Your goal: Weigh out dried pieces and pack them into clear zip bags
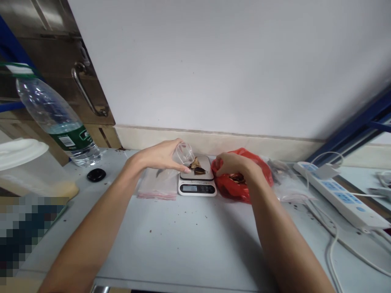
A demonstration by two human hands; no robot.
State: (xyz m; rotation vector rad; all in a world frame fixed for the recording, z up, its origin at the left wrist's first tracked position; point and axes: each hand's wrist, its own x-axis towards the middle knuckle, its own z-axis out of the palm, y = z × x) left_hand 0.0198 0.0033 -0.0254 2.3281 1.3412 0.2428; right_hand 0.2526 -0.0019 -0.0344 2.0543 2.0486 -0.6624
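My left hand is closed around a clear plastic cup. The cup is tipped on its side at the left of the kitchen scale, its mouth facing right. Dried brown pieces lie on the plate of the white scale, and its display is lit, the digits too small to read surely. My right hand is at the red plastic bag, with curled fingers at its left rim; the fingertips are partly hidden. More dried pieces show in the bag's opening.
Flat clear bags are stacked left of the scale. A clear bag and a power strip with cables lie at the right. At the left stand a large water bottle, a black lid and a lidded tub.
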